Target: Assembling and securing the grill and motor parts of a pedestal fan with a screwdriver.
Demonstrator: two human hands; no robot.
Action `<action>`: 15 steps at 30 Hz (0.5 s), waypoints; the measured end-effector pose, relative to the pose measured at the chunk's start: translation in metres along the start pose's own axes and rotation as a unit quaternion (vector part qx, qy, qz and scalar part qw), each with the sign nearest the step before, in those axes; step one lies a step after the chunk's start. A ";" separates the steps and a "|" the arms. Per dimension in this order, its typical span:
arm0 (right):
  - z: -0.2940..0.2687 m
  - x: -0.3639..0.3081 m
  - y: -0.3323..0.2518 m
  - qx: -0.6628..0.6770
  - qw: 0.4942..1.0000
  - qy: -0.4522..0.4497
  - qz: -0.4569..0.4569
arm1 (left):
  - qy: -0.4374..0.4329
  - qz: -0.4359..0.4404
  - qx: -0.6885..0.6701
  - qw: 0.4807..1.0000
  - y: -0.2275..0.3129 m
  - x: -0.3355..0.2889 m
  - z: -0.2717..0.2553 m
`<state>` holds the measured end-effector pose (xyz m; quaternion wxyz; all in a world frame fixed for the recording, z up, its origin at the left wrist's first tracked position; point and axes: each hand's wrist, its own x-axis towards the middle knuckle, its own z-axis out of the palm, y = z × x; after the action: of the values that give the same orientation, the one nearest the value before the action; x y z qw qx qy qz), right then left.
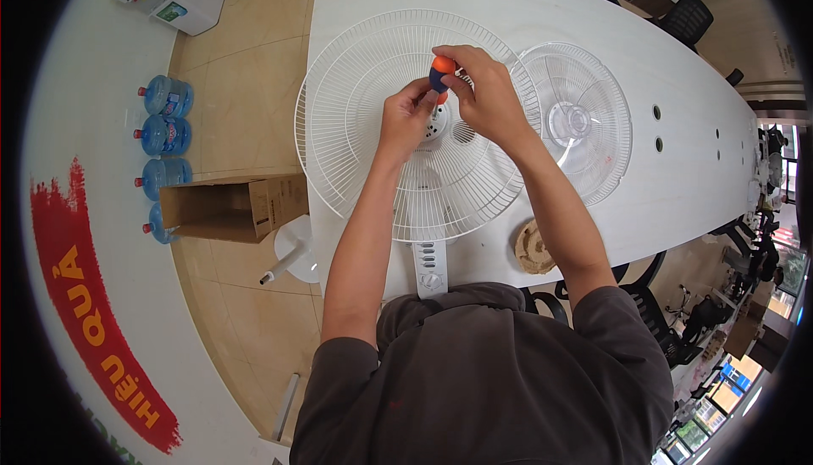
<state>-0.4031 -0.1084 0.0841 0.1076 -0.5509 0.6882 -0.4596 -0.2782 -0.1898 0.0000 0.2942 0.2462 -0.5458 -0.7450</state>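
Note:
My right hand [484, 92] is closed around the orange and dark blue handle of a screwdriver [439, 75], held over the middle of a white wire fan grille [356, 126]. The fingers of my left hand [408, 118] pinch the screwdriver's lower end, just above the hub [436, 126] where the grille meets the motor. The tip is hidden from view. Below the grille, the fan's white control panel [431, 268] with buttons and a knob points toward my body. To the right lies a second round grille [622, 118] with a clear fan blade [572, 147] in it.
A brown round object [532, 249] sits by my right forearm on the white table [677, 202]. Left of the table, on the floor, are an open cardboard box [212, 211], a white fan base with pole [292, 253] and several blue water bottles [165, 136]. Black chairs [652, 321] stand around the table.

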 end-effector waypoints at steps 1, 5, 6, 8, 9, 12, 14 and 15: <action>-0.002 0.000 -0.003 -0.003 1.000 -0.016 0.012 | 0.006 -0.033 0.019 0.999 0.000 0.000 -0.002; 0.002 -0.002 -0.013 -0.028 0.999 -0.028 -0.014 | 0.014 -0.032 0.033 0.999 -0.011 0.000 -0.009; 0.003 -0.002 -0.015 -0.027 0.999 -0.028 -0.014 | 0.015 -0.032 0.034 0.999 -0.014 0.000 -0.009; 0.004 0.001 -0.013 -0.027 0.996 -0.045 0.072 | 0.028 0.013 0.053 0.998 -0.014 0.001 -0.005; 0.004 0.003 -0.009 -0.027 0.996 -0.044 0.074 | 0.027 0.011 0.053 0.998 -0.013 0.002 -0.004; 0.002 0.008 0.003 -0.019 0.999 -0.042 0.020 | 0.005 -0.012 0.009 1.000 -0.007 0.003 -0.001; 0.002 0.012 0.003 0.000 0.999 -0.034 -0.028 | 0.012 -0.067 0.001 0.998 -0.008 0.006 -0.006; 0.002 0.011 0.001 0.000 0.999 -0.034 -0.028 | 0.012 -0.067 0.001 0.998 -0.008 0.005 -0.008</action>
<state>-0.4066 -0.1185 0.0859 0.1184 -0.5851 0.6686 -0.4435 -0.2775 -0.1972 -0.0104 0.2497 0.2919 -0.5251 -0.7594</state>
